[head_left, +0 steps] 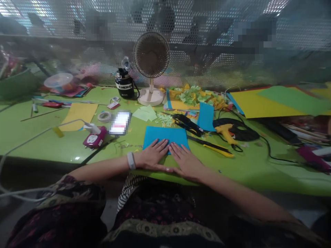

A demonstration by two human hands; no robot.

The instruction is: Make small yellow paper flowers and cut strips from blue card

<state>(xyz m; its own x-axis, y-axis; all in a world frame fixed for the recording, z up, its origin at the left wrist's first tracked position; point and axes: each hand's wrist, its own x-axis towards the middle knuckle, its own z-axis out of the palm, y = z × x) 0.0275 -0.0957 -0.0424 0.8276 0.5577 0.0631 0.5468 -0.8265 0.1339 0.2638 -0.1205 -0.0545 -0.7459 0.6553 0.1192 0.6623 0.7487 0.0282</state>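
A blue sheet of paper [165,132] lies at the front edge of the green table [46,144]. My left hand [153,155] rests flat on its lower left part, fingers stretched out. Flat on the lower right part lies my right hand [186,160], its fingers also extended. The thumbs meet near the table edge. Just right of the sheet is a yellow and black cutter [217,147]. Behind it lies a black stapler [187,124], beside a smaller blue paper piece [206,117]. The sheet's lower edge is hidden under my hands.
A fan [151,57] and black jug [124,84] stand at the back. Left are a phone [120,123], tape roll [104,116] and purple power socket [95,137] with a cable. A yellow glue gun [227,132] and coloured sheets [276,103] lie right.
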